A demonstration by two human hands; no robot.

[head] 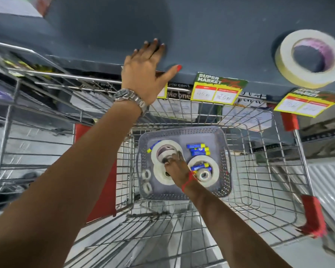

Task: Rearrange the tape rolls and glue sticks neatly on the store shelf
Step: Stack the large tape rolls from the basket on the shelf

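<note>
My left hand lies flat and open on the dark grey shelf, holding nothing. One wide cream tape roll lies flat on the shelf at the right. Below, a grey perforated basket sits in a wire cart. It holds several cream tape rolls and blue-and-yellow glue sticks. My right hand reaches into the basket, fingers closed on the upper left tape roll. Another roll lies partly under that hand. A roll at the right has a glue stick inside it.
The wire shopping cart with red corner guards stands against the shelf edge. Yellow price tags hang from the shelf front. Two small tape rolls lie at the basket's left side. A box corner shows at top left.
</note>
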